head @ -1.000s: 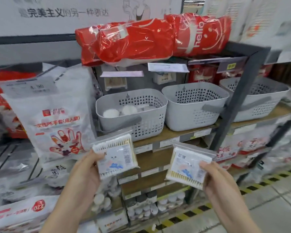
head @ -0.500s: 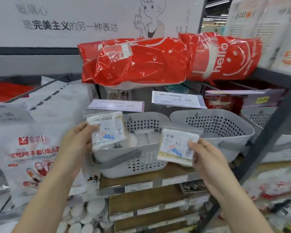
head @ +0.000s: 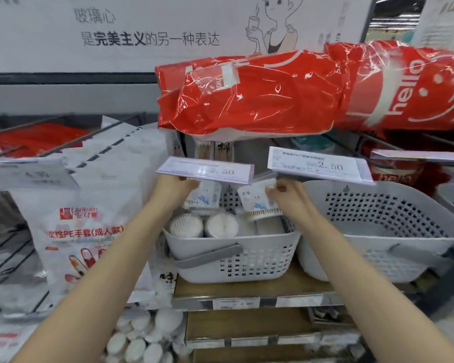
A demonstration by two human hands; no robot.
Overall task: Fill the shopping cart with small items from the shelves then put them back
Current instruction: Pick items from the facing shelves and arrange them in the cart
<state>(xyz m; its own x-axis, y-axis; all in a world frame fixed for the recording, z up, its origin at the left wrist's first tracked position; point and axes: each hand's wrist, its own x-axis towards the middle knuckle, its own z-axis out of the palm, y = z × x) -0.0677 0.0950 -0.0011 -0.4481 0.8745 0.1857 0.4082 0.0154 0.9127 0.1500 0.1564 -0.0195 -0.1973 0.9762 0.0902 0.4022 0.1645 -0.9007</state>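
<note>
Each of my hands holds a small clear pack of cotton swabs with a blue-and-white label. My left hand (head: 174, 188) grips the left swab pack (head: 206, 196) just under a hanging price tag (head: 205, 170), above the back of the left grey basket (head: 233, 260). My right hand (head: 290, 196) pinches the right swab pack (head: 260, 204) over the same basket, its swab tips pointing down. Round tubs of swabs (head: 203, 226) lie inside the basket.
A second grey basket (head: 383, 231) stands to the right on the wooden shelf (head: 249, 289). Red wrapped packs (head: 247, 93) overhang above. Another price tag (head: 320, 166) hangs at the right. White glove bags (head: 84, 226) hang at the left. Lower shelves hold more goods.
Both hands have risen and reached forward with their packs, from in front of the shelf to under the price tags, above the left basket. The view has moved closer to the shelf.
</note>
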